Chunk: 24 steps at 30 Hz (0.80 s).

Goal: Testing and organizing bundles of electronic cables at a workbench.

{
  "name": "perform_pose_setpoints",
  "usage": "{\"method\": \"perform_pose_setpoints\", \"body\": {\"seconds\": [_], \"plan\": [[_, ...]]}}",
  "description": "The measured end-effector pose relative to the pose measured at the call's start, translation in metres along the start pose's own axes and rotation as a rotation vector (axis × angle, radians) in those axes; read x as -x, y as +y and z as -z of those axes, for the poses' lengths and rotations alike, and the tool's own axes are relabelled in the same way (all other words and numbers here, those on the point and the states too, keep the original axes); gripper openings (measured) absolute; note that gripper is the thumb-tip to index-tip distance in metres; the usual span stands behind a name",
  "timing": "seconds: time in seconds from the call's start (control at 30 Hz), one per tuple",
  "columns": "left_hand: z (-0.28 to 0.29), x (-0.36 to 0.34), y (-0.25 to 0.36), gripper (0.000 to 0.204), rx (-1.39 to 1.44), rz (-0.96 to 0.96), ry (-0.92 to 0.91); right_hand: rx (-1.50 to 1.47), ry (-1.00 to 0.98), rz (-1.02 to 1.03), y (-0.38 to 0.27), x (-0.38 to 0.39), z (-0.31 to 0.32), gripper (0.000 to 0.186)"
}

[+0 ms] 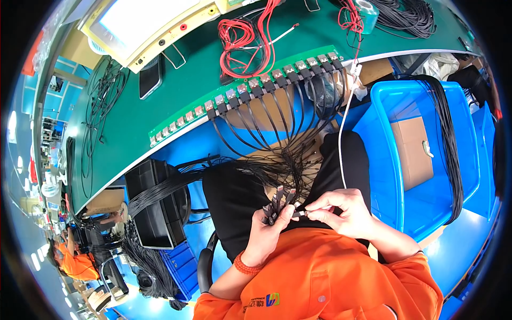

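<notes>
In my lap, my left hand [270, 228] is closed round a bunch of black USB cables [278, 201], their metal plugs fanned out above the fingers. My right hand [341, 212] pinches one small plug [300, 213] beside the left thumb. More black cables [290, 160] run down between my knees. Ahead, a long green circuit board [184, 118] with a row of USB sockets lies along the table's edge. Black plugs [244, 96] fill its middle and right sockets, and their cables hang down. Several sockets at its left end hold no plug.
A green table [128, 125] carries a yellow-framed instrument [133, 32], a phone [151, 78], coiled red wires [237, 45] and black cable bundles. On my right stands a blue bin [389, 154] with a cardboard box and draped cables. A black crate [157, 213] stands left. Another person [77, 258] sits far left.
</notes>
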<state>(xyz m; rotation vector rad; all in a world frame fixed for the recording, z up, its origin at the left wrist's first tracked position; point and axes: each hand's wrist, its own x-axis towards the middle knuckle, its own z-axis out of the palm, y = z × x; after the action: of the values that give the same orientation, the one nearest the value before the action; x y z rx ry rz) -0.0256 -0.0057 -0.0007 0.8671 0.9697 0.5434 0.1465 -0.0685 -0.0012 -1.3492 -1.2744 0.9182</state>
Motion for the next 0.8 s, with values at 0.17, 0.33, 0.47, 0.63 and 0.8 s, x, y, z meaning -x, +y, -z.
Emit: {"method": "perform_pose_setpoints", "body": {"seconds": [0.17, 0.33, 0.47, 0.63, 0.8], "plan": [[0.004, 0.001, 0.000, 0.016, -0.131, -0.056, -0.050, -0.007, -0.059, -0.052, -0.001, 0.002, 0.000, 0.009], [0.007, 0.000, -0.003, 0.022, -0.190, -0.060, -0.064, -0.123, -0.039, -0.084, -0.003, 0.006, -0.003, 0.008], [0.006, 0.000, -0.003, 0.024, -0.325, -0.186, -0.080, 0.025, -0.030, 0.005, 0.000, 0.010, 0.000, 0.009], [0.002, 0.003, -0.003, 0.021, -0.606, -0.231, -0.066, 0.159, -0.022, 0.083, 0.005, 0.015, -0.009, 0.008], [0.001, 0.003, -0.009, 0.023, -0.438, -0.264, -0.119, -0.134, 0.015, -0.101, -0.003, 0.021, -0.012, 0.007]]}}
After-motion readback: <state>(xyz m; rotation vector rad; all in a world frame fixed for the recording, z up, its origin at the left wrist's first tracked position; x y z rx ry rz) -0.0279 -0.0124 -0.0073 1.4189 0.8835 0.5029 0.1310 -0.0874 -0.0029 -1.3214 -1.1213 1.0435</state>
